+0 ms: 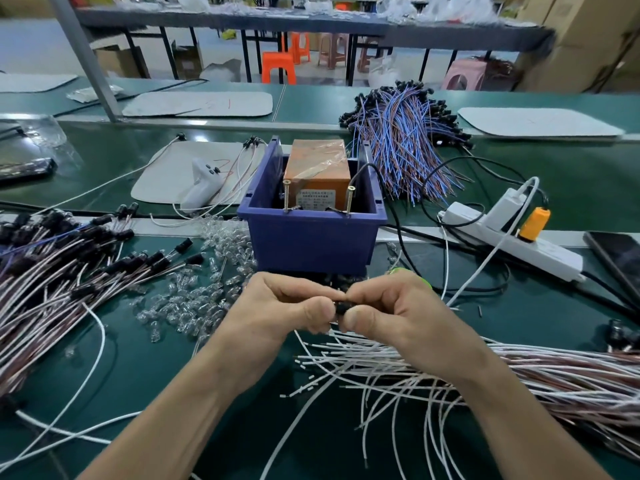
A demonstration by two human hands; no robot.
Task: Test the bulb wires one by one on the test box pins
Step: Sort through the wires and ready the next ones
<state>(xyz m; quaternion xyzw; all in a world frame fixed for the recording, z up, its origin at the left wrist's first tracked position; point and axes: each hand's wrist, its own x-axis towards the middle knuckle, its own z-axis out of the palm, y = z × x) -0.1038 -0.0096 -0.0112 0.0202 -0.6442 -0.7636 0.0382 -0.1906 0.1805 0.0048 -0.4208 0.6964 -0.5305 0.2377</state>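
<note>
My left hand and my right hand meet just in front of the blue bin, both pinching one small black bulb socket between thumbs and fingers. Its white wires trail down under my right hand into the wire bundle. Inside the bin stands the orange test box, with two upright brass screw pins, the left pin and the right pin, at its front. Loose clear bulbs lie scattered left of my hands.
A pile of socketed wires covers the left of the green table. Blue and brown wires heap behind the bin. A white power strip with an orange plug and a dark phone lie at right.
</note>
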